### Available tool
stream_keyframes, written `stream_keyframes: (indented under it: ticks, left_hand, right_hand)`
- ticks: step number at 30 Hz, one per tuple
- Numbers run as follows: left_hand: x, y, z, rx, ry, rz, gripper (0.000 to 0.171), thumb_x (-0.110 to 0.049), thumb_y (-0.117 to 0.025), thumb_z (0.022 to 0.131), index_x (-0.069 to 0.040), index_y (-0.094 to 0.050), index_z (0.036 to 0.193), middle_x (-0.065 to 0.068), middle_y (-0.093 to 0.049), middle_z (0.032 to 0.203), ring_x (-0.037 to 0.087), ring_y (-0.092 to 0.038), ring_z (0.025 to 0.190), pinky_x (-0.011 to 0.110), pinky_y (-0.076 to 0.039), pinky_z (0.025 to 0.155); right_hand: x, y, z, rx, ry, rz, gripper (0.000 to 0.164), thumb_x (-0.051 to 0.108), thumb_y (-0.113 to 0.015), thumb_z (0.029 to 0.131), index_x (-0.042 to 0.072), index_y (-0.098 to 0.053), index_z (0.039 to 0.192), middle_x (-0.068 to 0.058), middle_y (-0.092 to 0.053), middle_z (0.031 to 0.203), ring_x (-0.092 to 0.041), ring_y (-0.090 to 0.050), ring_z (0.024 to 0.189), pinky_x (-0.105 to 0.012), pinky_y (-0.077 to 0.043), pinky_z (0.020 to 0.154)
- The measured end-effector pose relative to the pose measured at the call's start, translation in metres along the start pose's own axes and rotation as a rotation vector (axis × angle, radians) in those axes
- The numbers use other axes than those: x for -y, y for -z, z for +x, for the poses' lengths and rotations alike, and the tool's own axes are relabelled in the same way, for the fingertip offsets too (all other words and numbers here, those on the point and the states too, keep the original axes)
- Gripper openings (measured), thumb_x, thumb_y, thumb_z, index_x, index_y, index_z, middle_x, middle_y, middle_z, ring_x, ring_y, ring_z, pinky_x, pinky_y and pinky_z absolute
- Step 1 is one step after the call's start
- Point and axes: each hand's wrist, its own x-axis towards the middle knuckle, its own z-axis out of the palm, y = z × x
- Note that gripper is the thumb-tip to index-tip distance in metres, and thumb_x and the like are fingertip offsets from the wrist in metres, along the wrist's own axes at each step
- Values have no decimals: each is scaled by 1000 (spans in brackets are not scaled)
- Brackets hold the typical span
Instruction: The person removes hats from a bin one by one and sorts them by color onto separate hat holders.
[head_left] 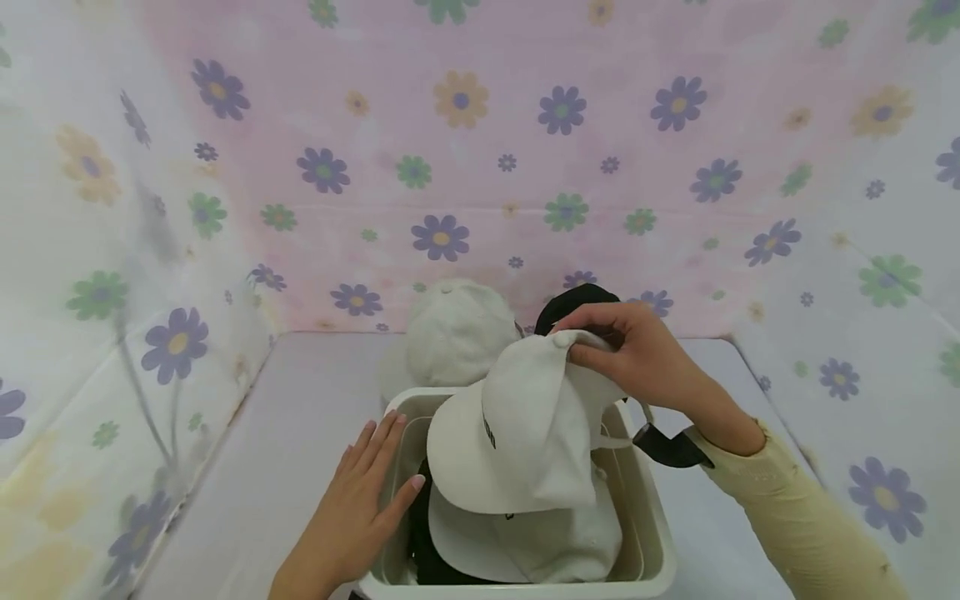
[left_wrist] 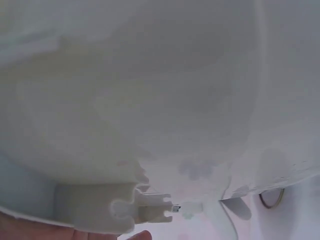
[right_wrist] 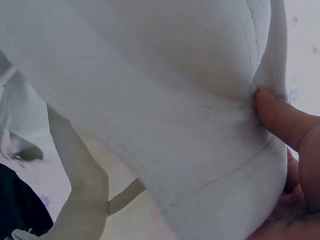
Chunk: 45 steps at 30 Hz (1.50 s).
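My right hand (head_left: 637, 354) pinches a white baseball cap (head_left: 525, 425) at the top of its crown, the cloth folded between thumb and fingers. Its brim points left, and dark lettering shows on the front. Below it a second white cap (head_left: 577, 542) lies in a white plastic bin (head_left: 600, 590), over something black (head_left: 442, 569). My left hand (head_left: 360, 492) rests on the bin's left rim with straight fingers. In the right wrist view the thumb (right_wrist: 282, 117) presses into the white cloth. The left wrist view mostly shows a pale, blurred surface, fingertips (left_wrist: 142, 235) low in it.
Behind the bin sit another white cap (head_left: 457, 329) and a black cap (head_left: 573, 302), partly hidden by my right hand. A black strap (head_left: 671, 450) hangs at my right wrist. Flower-printed cloth (head_left: 510, 192) encloses the pale table (head_left: 300, 400) at the back and sides.
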Motion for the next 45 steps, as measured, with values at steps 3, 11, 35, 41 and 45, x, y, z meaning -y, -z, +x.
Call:
stream_keyframes:
  ticks: [3,11,35,41,45]
  left_hand:
    - [0,-1,1,3,1,6,72,-47,-52,105,-17,-24,164,5,-22,169,38,-17,155,69,-20,117]
    - [-1,1,2,43,22,-6,73,-52,-48,105,-19,-20,165,6,-18,170,41,-15,155,71,-19,117]
    - [1,-3,-2,-9,-18,7,69,-49,-51,105,-20,-26,163,4,-20,170,38,-19,155,67,-21,118]
    - [2,-2,-3,-10,-13,-6,68,-48,-51,105,-20,-27,163,4,-19,170,38,-18,155,68,-20,118]
    - [2,-2,-3,-2,-14,-23,69,-47,-50,106,-19,-25,163,5,-19,170,39,-18,155,69,-20,117]
  right_hand:
    - [2,6,8,-42,37,8,20,-8,-71,90,3,-76,106,3,-74,103,-8,-67,78,-22,-54,64]
    - [5,16,44,-198,75,-7,16,-6,-71,91,-3,-76,106,-12,-75,99,-8,-69,76,-21,-57,62]
    - [-71,-48,148,-153,-27,50,23,4,-68,97,-3,-73,119,-19,-73,118,-28,-67,114,-42,-53,102]
    - [-87,-62,155,-67,-48,-22,26,6,-68,98,-3,-72,122,-18,-71,124,-29,-65,118,-43,-53,102]
    - [-95,-66,157,-27,-65,-35,26,4,-67,98,-4,-72,122,-21,-70,125,-32,-66,118,-43,-54,100]
